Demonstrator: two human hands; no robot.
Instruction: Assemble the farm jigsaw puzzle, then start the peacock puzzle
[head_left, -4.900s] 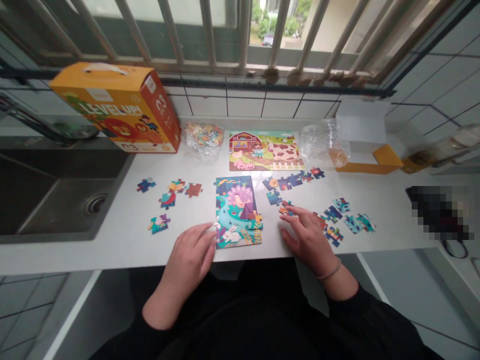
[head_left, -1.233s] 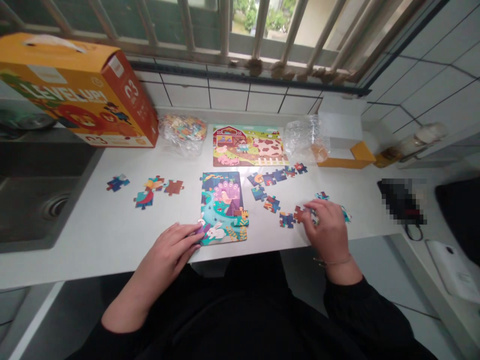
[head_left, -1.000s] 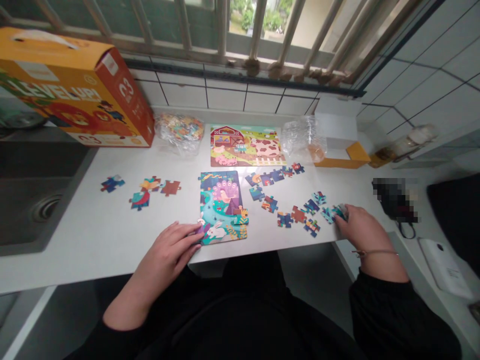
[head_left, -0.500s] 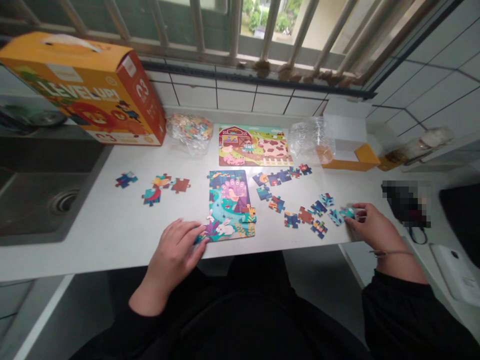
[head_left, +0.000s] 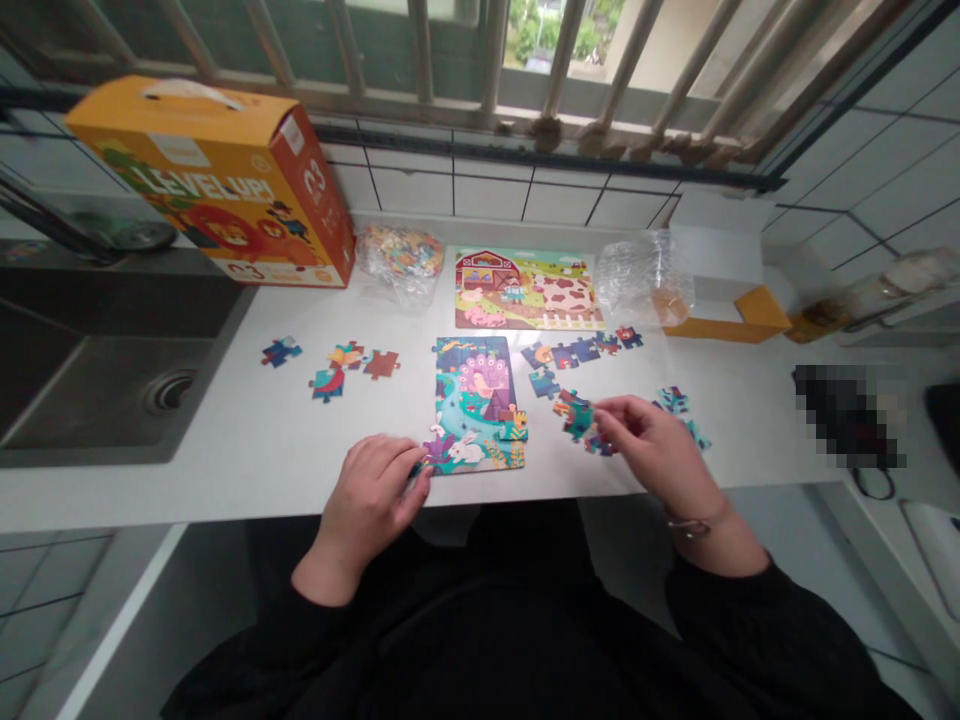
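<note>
A partly joined jigsaw puzzle (head_left: pixel 472 405) with a peacock and white rabbits lies flat near the counter's front edge. My left hand (head_left: pixel 375 485) is at its lower left corner, thumb and bent fingers closed on a dark teal jigsaw piece (head_left: pixel 420 467), partly hidden by the fingers. Right of the puzzle, my right hand (head_left: pixel 649 440) pinches a green-teal jigsaw piece (head_left: pixel 577 416) between thumb and forefinger, over loose pieces it partly covers. A row of blue pieces (head_left: pixel 585 349) lies behind. Several more loose pieces (head_left: pixel 328 383) lie to the left.
A farm picture (head_left: pixel 525 290) lies behind the puzzle, between a bag of pieces (head_left: pixel 401 262) and clear plastic wrap (head_left: pixel 645 280). An orange box (head_left: pixel 225 200) stands by the sink (head_left: pixel 127 400). An opened box (head_left: pixel 712 325) is at back right, near a blurred dark object (head_left: pixel 847 420).
My right hand has picked up the teal jigsaw piece at the far right and carried it left toward the puzzle. My left hand stays at the puzzle's lower left corner. The camera view has shifted.
</note>
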